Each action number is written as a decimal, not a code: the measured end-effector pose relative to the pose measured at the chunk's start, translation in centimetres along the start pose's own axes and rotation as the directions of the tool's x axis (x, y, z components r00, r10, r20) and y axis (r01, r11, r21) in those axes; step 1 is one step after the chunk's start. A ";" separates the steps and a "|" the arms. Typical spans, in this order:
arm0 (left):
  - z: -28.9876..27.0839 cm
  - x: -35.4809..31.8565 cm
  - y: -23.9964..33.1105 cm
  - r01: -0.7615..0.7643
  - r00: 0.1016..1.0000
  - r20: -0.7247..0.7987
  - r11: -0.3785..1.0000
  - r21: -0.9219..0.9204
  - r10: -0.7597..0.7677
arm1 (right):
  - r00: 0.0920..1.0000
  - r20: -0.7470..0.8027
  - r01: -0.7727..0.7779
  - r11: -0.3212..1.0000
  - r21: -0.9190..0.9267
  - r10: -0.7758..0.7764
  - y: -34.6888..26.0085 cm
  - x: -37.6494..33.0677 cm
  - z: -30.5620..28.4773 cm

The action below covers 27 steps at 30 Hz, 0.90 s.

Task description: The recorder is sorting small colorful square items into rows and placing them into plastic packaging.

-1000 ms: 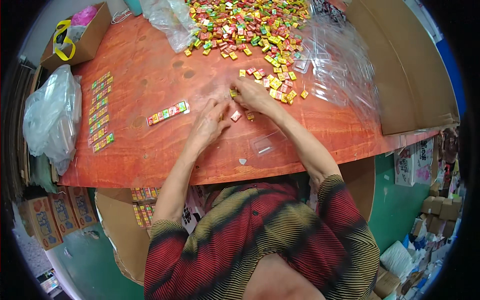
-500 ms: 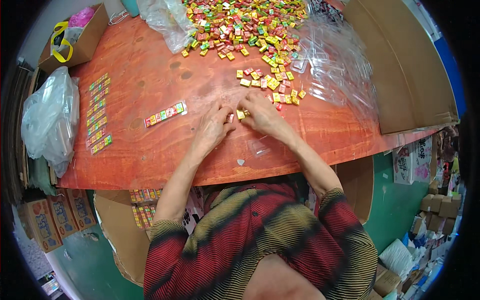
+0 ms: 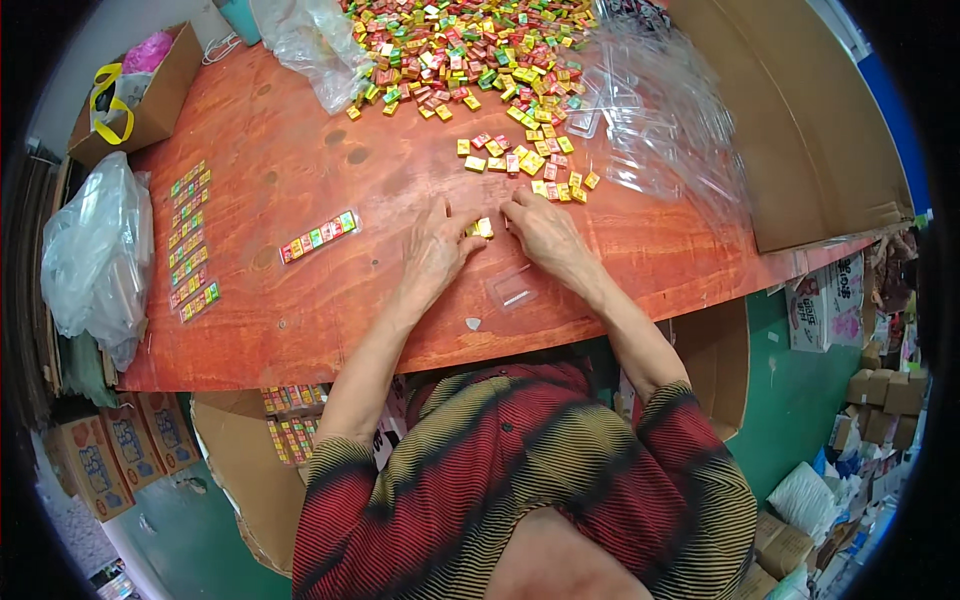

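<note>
My left hand (image 3: 437,243) and my right hand (image 3: 537,228) rest close together on the red-brown wooden table (image 3: 300,300). Between their fingertips sit a few small yellow candy boxes (image 3: 481,228), which both hands touch. Just beyond the hands lies a loose scatter of small boxes (image 3: 530,165) in yellow, red and green. A big heap of the same boxes (image 3: 470,45) covers the far side. A small clear plastic sleeve (image 3: 513,291) lies empty near my right wrist. A filled row of boxes (image 3: 319,236) lies left of my left hand.
Several filled rows (image 3: 190,240) lie at the table's left. Clear plastic sleeves (image 3: 660,110) pile at the right beside a brown cardboard sheet (image 3: 800,120). A plastic bag (image 3: 95,250) and an open carton (image 3: 140,95) sit at the left. Boxes stand on the green floor.
My right hand came back from the scattered boxes toward me, and both hands closed in together around a few boxes near the table's front.
</note>
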<state>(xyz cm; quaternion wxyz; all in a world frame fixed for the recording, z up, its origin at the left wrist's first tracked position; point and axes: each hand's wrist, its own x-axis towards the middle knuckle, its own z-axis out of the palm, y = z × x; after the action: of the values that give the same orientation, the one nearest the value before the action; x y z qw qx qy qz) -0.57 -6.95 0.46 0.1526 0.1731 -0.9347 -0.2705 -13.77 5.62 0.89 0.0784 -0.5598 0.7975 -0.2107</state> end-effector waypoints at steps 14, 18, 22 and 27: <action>0.7 0.3 0.8 -0.064 0.998 0.017 0.997 0.038 0.063 | 0.976 -0.165 -0.132 0.990 0.053 0.139 1.2 -3.3 -0.8; 0.3 0.4 0.6 -0.138 0.990 -0.003 0.990 0.013 0.138 | 0.953 -0.284 -0.098 0.995 0.035 0.104 0.9 -2.9 -0.2; 0.6 0.5 0.5 -0.101 0.994 0.032 0.995 0.001 0.101 | 0.977 -0.191 -0.109 0.993 -0.047 0.098 0.3 -2.9 -0.8; 0.7 0.4 0.6 -0.105 0.994 0.020 0.994 -0.012 0.105 | 0.989 -0.145 0.004 0.999 -0.051 -0.011 1.3 -3.6 -0.7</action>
<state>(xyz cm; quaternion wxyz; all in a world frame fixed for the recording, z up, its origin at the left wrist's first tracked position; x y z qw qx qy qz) -1.32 -6.33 0.29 0.1581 0.1200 -0.9425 -0.2689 -13.87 9.52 0.59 0.0052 -0.5479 0.8041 -0.2308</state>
